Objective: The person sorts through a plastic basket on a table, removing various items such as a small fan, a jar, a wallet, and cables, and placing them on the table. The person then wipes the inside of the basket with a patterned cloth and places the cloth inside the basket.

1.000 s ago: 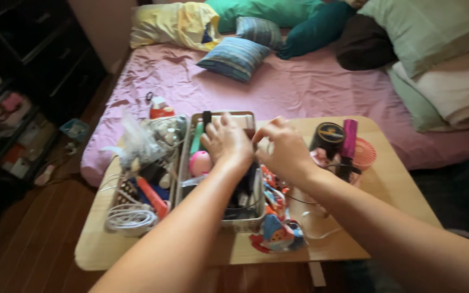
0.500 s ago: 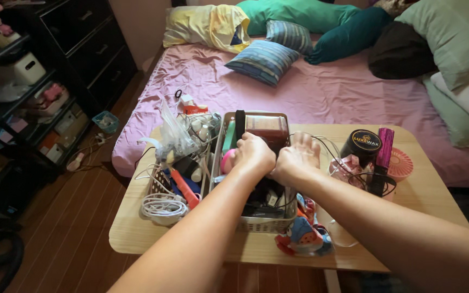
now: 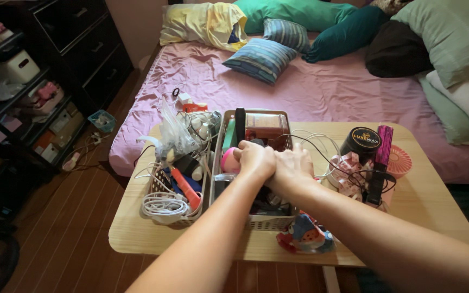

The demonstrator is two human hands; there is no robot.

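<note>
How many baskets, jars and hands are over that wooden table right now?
Baskets: 2, the left basket with a coiled white cable, and the middle basket.
Black jars: 1, the black jar.
Hands: 2, the left hand and the right hand, both over the middle basket.
Total: 5.

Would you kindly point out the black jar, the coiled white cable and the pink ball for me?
black jar (image 3: 363,142): head view, on its lid.
coiled white cable (image 3: 163,206): head view, on the coil's middle loops.
pink ball (image 3: 228,161): head view, on its visible left side.
</note>
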